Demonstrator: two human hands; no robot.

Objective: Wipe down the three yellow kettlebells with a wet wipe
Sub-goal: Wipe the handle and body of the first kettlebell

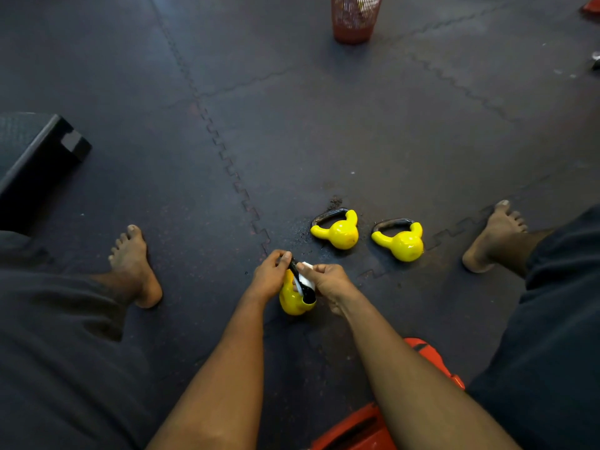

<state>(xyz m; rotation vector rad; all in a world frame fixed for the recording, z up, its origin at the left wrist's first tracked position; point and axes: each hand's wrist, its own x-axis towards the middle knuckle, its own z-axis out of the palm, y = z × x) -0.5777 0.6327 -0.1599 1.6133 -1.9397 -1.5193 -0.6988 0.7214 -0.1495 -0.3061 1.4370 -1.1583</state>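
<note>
While the right hand (pixel 328 282) pinches the white wet wipe (pixel 306 280) around the black handle (pixel 308 295), the left hand (pixel 271 274) grips the handle's upper end with curled fingers (pixel 285 256). The handle slants from those fingertips down to the yellow kettlebell body (pixel 292 305), which is low between both wrists. The wipe's next stroke probably runs along that slant. Beyond, on the rubber floor mat (pixel 324 141), the middle kettlebell (pixel 339 233) and the right kettlebell (pixel 404 243) lie tipped over, nearer the right hand.
</note>
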